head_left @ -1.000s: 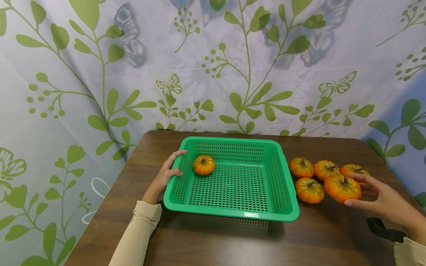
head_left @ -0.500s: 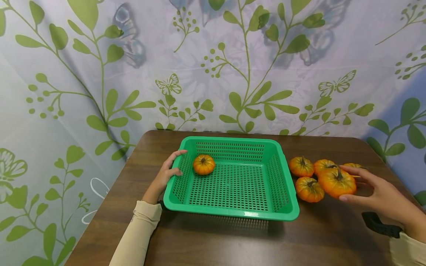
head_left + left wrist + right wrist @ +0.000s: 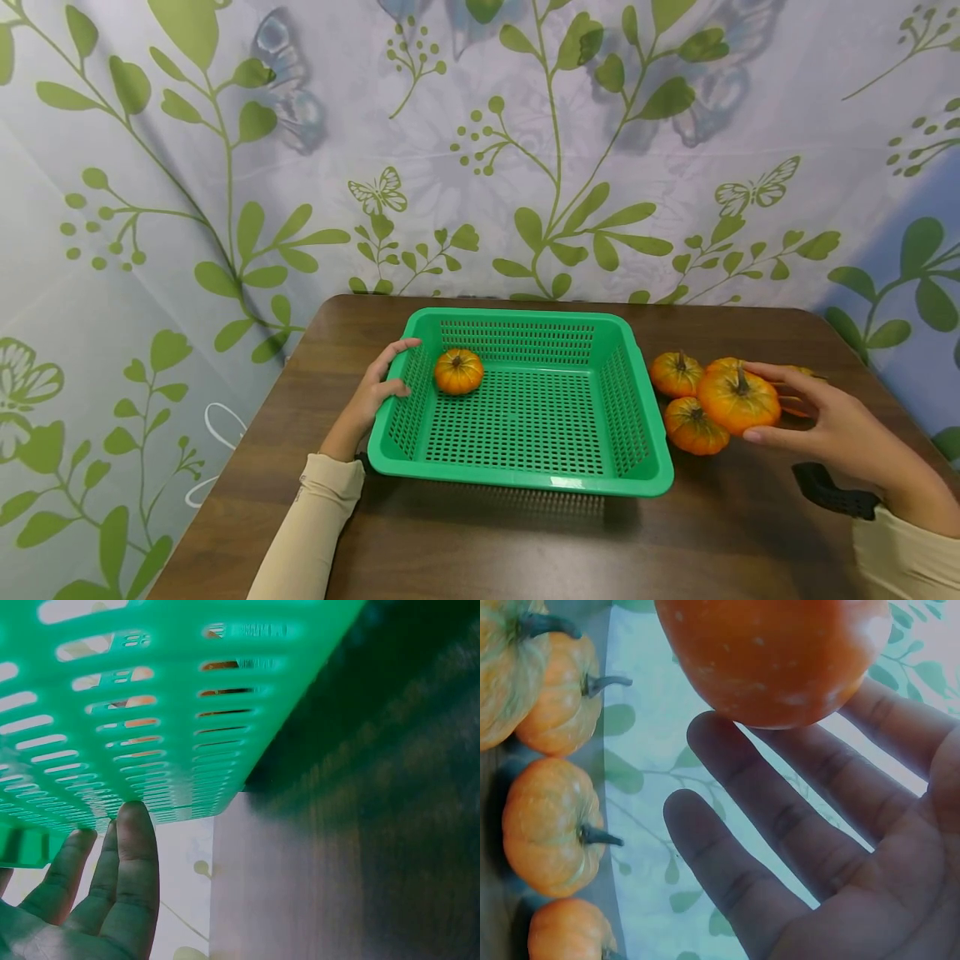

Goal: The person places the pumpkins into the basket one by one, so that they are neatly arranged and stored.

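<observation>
A green plastic basket [image 3: 517, 485] with slotted walls is raised off the table at its near side. My left hand [image 3: 375, 392] grips its left rim, with thumb and one finger over the edge. In the left wrist view, other fingers [image 3: 135, 877] lie against the slotted outer wall. One small orange pumpkin [image 3: 459, 372] sits inside at the left. My right hand [image 3: 832, 417] holds another pumpkin [image 3: 738, 398] between thumb and fingers, right of the basket. The right wrist view shows its smooth orange underside [image 3: 780, 667], with two lower fingers free of it.
More pumpkins stand on the brown table [image 3: 480, 558] right of the basket, including a near one [image 3: 693, 427] and a far one [image 3: 677, 374]; others are partly hidden behind my right hand. A leaf-patterned curtain [image 3: 480, 208] hangs behind the table. A white cord [image 3: 223, 425] shows at left.
My right hand has carried its pumpkin leftward and slightly up, toward the basket, now overlapping the pumpkins behind. The left hand, basket and pumpkin inside have stayed in place.
</observation>
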Motion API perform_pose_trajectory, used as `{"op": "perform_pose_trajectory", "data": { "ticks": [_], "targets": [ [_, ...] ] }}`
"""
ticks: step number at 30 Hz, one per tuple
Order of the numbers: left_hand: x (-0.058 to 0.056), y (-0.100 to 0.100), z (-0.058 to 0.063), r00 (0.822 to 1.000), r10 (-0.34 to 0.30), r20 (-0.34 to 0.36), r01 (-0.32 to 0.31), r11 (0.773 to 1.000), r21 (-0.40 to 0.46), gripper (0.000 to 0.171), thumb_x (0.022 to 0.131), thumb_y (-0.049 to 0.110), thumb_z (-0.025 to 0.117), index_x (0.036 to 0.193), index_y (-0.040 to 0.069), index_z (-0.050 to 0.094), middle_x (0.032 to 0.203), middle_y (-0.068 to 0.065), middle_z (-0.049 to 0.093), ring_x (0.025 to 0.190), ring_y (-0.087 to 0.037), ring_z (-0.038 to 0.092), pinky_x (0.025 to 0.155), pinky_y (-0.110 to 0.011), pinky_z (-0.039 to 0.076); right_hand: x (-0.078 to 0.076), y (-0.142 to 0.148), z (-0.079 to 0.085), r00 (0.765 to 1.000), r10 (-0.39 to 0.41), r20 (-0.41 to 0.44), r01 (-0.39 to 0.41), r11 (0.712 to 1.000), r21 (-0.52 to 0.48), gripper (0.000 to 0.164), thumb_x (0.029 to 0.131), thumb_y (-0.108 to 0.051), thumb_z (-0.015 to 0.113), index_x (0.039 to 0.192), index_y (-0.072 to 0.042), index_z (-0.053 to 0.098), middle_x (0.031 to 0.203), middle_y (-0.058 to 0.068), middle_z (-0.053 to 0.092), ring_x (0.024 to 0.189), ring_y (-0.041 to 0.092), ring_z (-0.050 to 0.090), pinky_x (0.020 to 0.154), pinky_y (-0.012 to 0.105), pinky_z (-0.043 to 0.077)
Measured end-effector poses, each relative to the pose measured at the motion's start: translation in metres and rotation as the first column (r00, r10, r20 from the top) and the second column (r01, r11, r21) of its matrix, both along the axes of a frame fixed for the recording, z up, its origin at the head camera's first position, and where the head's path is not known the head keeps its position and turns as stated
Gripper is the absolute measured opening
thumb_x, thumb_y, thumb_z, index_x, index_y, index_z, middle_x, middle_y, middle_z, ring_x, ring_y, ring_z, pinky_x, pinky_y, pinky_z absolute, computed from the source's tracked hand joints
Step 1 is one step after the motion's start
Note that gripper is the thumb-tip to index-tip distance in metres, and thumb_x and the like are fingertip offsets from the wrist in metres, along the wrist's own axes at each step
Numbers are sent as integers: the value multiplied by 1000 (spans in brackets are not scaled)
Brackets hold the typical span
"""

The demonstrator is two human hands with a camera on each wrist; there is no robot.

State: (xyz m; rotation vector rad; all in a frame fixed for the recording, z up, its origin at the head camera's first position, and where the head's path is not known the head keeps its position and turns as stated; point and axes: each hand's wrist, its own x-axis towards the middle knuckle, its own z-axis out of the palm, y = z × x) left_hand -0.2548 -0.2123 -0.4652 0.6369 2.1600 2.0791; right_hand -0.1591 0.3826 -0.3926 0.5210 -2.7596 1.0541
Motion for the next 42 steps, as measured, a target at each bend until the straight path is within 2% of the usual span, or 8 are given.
{"op": "perform_pose_trajectory", "data": {
  "ticks": [7,10,17,21,26,34,37,42],
  "targets": [
    [0,0,0,1000,1,2,-1,1000,5,79,81,-6,51,159,-9,37,151,-39,42,109,-29,58,84,-30,54,-6,-8,3,997,70,-20,-71,996,-46,85,81,6,89,157,-2,52,142,-35,48,118,-20,49,93,0,38],
    [0,-1,-1,1000,0,3,0,1000,6,79,81,-6,51,159,-9,37,151,-39,42,109,-28,58,84,-29,54,-9,-12,5,997,74,-26,-75,996,-48,85,81,5,90,157,-3,53,142,-36,49,117,-19,50,93,0,37],
    [1,-1,-1,1000,3,-2,-3,1000,3,79,81,-6,51,159,-10,37,149,-37,43,106,-26,58,82,-29,54,-16,-25,7,991,131,-35,-133,989,-58,83,81,8,88,156,2,52,144,-35,49,118,-15,52,91,5,43],
    [1,-1,-1,1000,-1,-8,1,1000,11,79,81,-6,51,159,-10,36,148,-38,43,107,-27,59,83,-29,54,-19,-31,9,991,133,-22,-134,990,-43,82,83,4,88,156,0,52,145,-35,47,121,-16,46,89,6,44],
    [1,-2,-2,1000,1,-6,-1,1000,6,79,81,-6,51,159,-9,37,150,-38,42,109,-27,59,84,-29,54,-22,-40,14,993,118,-20,-118,992,-32,81,84,1,89,156,-3,54,144,-33,47,122,-16,45,90,4,43],
    [0,-2,-2,1000,6,-23,-6,1000,-1,78,82,-4,52,158,-10,38,152,-37,41,110,-32,57,85,-31,55,-26,-53,17,989,139,-54,-140,990,-14,83,80,-1,92,154,-4,56,145,-32,48,123,-16,44,94,4,39],
    [0,-1,-1,1000,15,-14,-15,1000,-11,77,82,-3,53,158,-7,39,154,-36,42,112,-33,57,86,-33,56,-28,-59,17,988,143,-63,-143,990,8,84,79,-3,93,154,-4,57,148,-22,50,124,-17,44,95,4,37],
    [0,0,0,1000,10,-9,-10,1000,-16,76,83,-4,52,158,-8,38,152,-36,42,109,-32,57,84,-33,56,-30,-68,19,987,154,-55,-153,988,25,84,79,-5,94,154,-4,57,150,9,57,123,-18,43,96,4,37]
  ]
}}
